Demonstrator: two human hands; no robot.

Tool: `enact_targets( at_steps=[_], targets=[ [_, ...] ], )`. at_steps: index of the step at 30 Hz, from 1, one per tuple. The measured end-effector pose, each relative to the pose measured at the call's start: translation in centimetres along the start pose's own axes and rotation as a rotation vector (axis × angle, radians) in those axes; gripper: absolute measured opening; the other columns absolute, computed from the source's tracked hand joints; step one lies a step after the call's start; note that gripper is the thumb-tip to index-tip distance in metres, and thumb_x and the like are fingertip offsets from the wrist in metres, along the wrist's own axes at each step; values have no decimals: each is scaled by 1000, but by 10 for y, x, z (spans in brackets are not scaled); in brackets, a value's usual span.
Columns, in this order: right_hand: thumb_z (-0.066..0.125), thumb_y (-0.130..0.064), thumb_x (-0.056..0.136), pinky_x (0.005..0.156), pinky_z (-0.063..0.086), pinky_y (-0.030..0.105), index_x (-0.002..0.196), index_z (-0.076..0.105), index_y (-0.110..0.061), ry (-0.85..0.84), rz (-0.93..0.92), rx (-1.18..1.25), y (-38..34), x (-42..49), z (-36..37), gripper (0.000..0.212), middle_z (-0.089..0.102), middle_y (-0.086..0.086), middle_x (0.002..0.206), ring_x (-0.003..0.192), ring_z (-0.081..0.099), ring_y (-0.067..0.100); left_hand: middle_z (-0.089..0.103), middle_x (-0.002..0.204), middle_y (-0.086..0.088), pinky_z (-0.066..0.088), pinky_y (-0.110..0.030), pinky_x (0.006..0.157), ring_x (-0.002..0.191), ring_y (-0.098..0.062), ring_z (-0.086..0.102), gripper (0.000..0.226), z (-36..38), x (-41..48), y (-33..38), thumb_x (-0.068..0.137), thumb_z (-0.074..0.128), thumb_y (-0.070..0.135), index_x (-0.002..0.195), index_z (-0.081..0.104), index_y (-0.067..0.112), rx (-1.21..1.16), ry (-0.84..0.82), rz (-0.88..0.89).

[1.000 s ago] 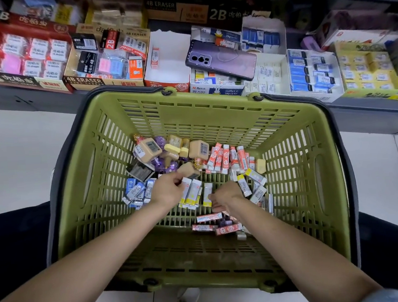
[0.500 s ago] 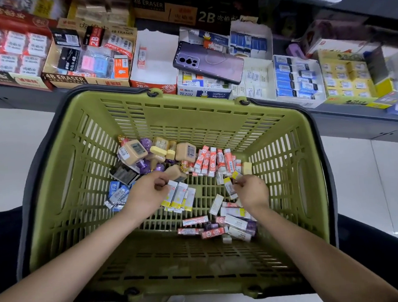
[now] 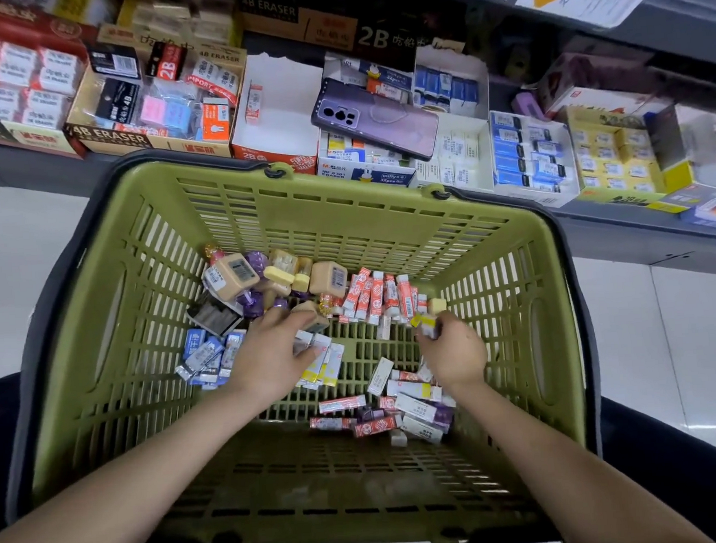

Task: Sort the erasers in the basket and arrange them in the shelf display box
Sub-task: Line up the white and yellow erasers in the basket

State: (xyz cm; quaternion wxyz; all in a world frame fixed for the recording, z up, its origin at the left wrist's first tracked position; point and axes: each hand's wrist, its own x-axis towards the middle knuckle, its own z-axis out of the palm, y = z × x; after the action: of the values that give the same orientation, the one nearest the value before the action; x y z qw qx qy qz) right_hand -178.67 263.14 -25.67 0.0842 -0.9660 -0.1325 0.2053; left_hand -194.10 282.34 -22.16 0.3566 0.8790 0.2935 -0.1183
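Observation:
A green plastic basket (image 3: 386, 210) holds several loose erasers. Red-and-white sleeved erasers (image 3: 375, 297) lie in a row at the back, blue ones (image 3: 207, 358) at the left, tan blocks (image 3: 327, 277) behind. My left hand (image 3: 269, 362) rests over yellow-and-white erasers (image 3: 327, 364) and holds some of them. My right hand (image 3: 453, 351) pinches a small yellow-and-white eraser (image 3: 423, 322) just in front of the red row. A nearly empty white display box (image 3: 282, 119) with one eraser stands on the shelf behind the basket.
Shelf boxes of erasers run along the back: a 4B ERASER box (image 3: 133, 117), blue-eraser boxes (image 3: 526, 153), a yellow box (image 3: 611, 156). A purple phone (image 3: 375, 117) lies across boxes. More mixed erasers (image 3: 400, 412) lie at the basket's near right. White floor tiles flank the basket.
My right hand has moved from the basket's middle up and right to the end of the red row and picked up a yellow-and-white eraser. The left hand stayed over its pile.

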Motion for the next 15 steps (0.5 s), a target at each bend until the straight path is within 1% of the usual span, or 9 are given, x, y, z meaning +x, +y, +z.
enact_targets(
  at_steps=[2, 3, 4, 6, 8, 10, 11, 13, 15],
  targets=[
    [59, -24, 90, 43, 31, 21, 99, 59, -18, -25, -44, -73, -2, 7, -3, 11, 50, -5, 61, 60, 53, 19, 47, 132, -3, 37, -34, 100, 122, -25, 42, 50, 3, 4, 0, 89, 61, 31, 136, 45, 25, 32, -25, 8],
    [59, -22, 90, 44, 33, 21, 109, 60, -19, -53, -53, -100, -3, 11, -1, 20, 57, -3, 68, 63, 56, 19, 47, 133, -4, 37, -34, 101, 123, -25, 42, 50, 4, 6, -1, 89, 61, 27, 136, 45, 25, 31, -33, 3],
    [60, -21, 90, 45, 38, 21, 120, 59, -21, -70, -58, -111, -4, 12, 1, 30, 64, -1, 77, 68, 60, 19, 47, 133, -4, 37, -34, 101, 123, -25, 42, 49, 5, 7, -1, 89, 61, 24, 136, 46, 25, 23, -40, -4],
    [60, -24, 90, 54, 48, 25, 128, 54, -18, -58, -86, -190, -5, 12, 3, 38, 67, 1, 98, 78, 64, 20, 46, 135, -4, 39, -34, 100, 122, -25, 45, 49, 6, 8, -3, 89, 61, 19, 135, 47, 27, 14, -55, -16],
    [57, -26, 92, 64, 51, 28, 130, 50, -17, -33, -197, -389, -4, 8, 6, 40, 55, 3, 128, 93, 62, 20, 43, 138, -3, 41, -33, 99, 120, -24, 48, 49, 7, 9, -4, 90, 61, 17, 135, 47, 27, -8, -81, -36],
    [56, -27, 92, 67, 51, 28, 135, 45, -18, -11, -249, -456, -2, 8, 7, 45, 38, 3, 146, 103, 60, 21, 40, 141, -3, 41, -33, 99, 121, -23, 49, 49, 7, 9, -7, 89, 62, 17, 136, 47, 25, -51, -96, -58],
    [58, -27, 91, 66, 51, 28, 137, 42, -18, -27, -227, -435, -2, 9, 7, 49, 39, 3, 146, 103, 60, 21, 39, 142, -3, 40, -33, 100, 122, -23, 49, 49, 7, 10, -8, 89, 62, 17, 136, 47, 24, -67, -96, -65],
    [63, -27, 88, 63, 50, 27, 136, 41, -15, -70, -137, -271, -2, 11, 6, 55, 56, 4, 128, 92, 64, 20, 38, 143, -4, 39, -32, 101, 124, -23, 47, 49, 8, 10, -10, 89, 63, 18, 135, 48, 24, -87, -97, -80],
    [68, -24, 84, 62, 49, 26, 121, 51, -13, -110, -60, -89, -2, 14, 6, 42, 63, 3, 108, 79, 61, 18, 38, 143, -5, 38, -30, 100, 125, -24, 47, 49, 10, 10, -11, 88, 64, 17, 134, 49, 24, -104, -92, -92]
  ],
)
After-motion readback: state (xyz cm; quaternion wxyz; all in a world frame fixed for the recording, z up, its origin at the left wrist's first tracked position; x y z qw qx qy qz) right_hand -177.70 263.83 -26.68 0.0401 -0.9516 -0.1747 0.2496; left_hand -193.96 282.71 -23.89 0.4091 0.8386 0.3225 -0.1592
